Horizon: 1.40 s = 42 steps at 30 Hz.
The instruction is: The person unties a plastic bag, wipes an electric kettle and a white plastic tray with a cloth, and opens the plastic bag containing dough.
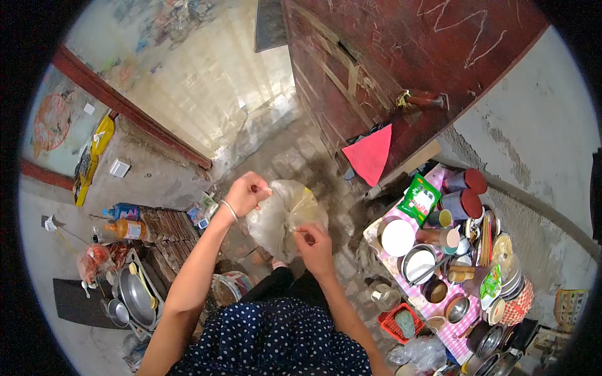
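Note:
A translucent plastic bag (276, 219), puffed out and creased, hangs in front of my body between both hands. My left hand (246, 193) pinches its upper left edge, fingers curled, with a bracelet on the wrist. Lower and to the right, my right hand (311, 244) has its fingers closed on the bag near the gathered middle. A yellowish patch shows at the bag's upper right. Whether anything lies inside cannot be made out.
On the right, a table with a pink checked cloth (392, 266) carries bowls, jars and a green packet (419, 202). A red basket (401, 323) sits beside it. A bucket (231, 286) stands by my legs; a pan (138, 294) is at left. A dark red door (376, 69) stands ahead.

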Motion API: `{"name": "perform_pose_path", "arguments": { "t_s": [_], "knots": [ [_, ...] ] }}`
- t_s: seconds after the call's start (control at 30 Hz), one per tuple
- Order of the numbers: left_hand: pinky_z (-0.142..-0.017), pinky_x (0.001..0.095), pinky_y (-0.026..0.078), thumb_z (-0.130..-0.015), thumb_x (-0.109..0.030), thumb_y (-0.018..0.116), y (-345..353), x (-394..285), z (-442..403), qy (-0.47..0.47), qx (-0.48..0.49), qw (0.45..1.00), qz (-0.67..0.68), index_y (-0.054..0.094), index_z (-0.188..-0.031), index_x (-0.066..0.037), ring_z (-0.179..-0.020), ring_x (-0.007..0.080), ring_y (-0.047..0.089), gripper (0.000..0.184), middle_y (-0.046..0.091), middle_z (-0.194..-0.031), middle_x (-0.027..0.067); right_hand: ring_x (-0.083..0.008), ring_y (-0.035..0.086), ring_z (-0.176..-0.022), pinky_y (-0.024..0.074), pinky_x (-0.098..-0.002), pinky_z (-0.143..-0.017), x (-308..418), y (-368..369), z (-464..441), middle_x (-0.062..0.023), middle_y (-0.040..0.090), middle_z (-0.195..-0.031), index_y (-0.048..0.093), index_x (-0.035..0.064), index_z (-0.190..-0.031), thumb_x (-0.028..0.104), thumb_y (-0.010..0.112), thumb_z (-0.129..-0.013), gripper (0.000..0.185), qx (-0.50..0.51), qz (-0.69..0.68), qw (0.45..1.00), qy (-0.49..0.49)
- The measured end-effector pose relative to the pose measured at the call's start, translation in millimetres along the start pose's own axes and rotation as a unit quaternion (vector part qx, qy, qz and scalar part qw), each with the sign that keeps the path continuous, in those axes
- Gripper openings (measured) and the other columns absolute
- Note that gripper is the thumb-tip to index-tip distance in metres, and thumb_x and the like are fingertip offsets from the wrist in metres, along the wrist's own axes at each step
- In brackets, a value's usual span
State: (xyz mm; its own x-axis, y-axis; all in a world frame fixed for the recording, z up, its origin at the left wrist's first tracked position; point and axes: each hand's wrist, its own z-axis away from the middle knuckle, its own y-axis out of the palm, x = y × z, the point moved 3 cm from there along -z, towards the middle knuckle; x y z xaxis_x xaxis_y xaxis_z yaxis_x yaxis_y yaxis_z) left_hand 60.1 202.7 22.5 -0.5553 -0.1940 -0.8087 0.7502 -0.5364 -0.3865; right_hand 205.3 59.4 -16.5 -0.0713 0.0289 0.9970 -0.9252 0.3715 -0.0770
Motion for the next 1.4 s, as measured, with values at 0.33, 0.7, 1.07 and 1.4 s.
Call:
{"name": "perform_pose_path", "arguments": {
  "t_s": [0.33, 0.7, 1.07, 1.4],
  "knots": [
    [-0.078, 0.0222, 0.040, -0.076, 0.000, 0.058, 34, 1, 27, 0.048, 0.118, 0.971, 0.201, 0.059, -0.079, -0.004, -0.090, 0.0080, 0.050, 0.005, 0.051, -0.113, 0.0079, -0.0086, 0.054, -0.060, 0.0428, -0.0208, -0.052, -16, 2, -17, -0.0073, 0.058, -0.089, 0.053, -0.0040, -0.098, 0.009, 0.058, -0.078, 0.024, 0.084, -0.257, 0.940, 0.210],
    [-0.078, 0.0243, 0.042, -0.079, -0.004, 0.056, 58, -12, 30, 0.106, 0.130, 0.979, 0.117, 0.059, -0.095, -0.002, -0.092, 0.0114, 0.052, 0.016, 0.054, -0.110, 0.0071, -0.0062, 0.049, -0.052, 0.0382, -0.0187, -0.044, -9, 4, -20, -0.0012, 0.052, -0.064, 0.056, -0.0022, -0.089, 0.004, 0.055, -0.079, 0.012, 0.004, -0.128, 0.990, 0.062],
    [-0.061, 0.0226, 0.043, -0.078, -0.006, 0.059, 62, 7, 16, 0.119, 0.082, 0.989, -0.005, 0.057, -0.088, 0.000, -0.068, 0.0060, 0.049, 0.012, 0.057, -0.074, 0.0008, -0.0062, 0.045, -0.045, 0.0356, -0.0193, -0.040, -10, 5, -23, -0.0010, 0.048, -0.060, 0.048, -0.0009, -0.086, 0.010, 0.048, -0.085, 0.011, 0.005, -0.160, 0.982, 0.100],
    [-0.060, 0.0230, 0.041, -0.080, -0.006, 0.053, 71, -2, 17, 0.106, 0.053, 0.991, 0.064, 0.051, -0.088, -0.001, -0.067, 0.0067, 0.047, 0.010, 0.053, -0.071, 0.0029, -0.0192, 0.054, -0.052, 0.0423, -0.0276, -0.047, 1, -4, -38, -0.0088, 0.056, -0.067, 0.050, 0.0036, -0.102, 0.007, 0.052, -0.080, 0.023, -0.024, 0.082, 0.993, -0.085]
  ]
}}
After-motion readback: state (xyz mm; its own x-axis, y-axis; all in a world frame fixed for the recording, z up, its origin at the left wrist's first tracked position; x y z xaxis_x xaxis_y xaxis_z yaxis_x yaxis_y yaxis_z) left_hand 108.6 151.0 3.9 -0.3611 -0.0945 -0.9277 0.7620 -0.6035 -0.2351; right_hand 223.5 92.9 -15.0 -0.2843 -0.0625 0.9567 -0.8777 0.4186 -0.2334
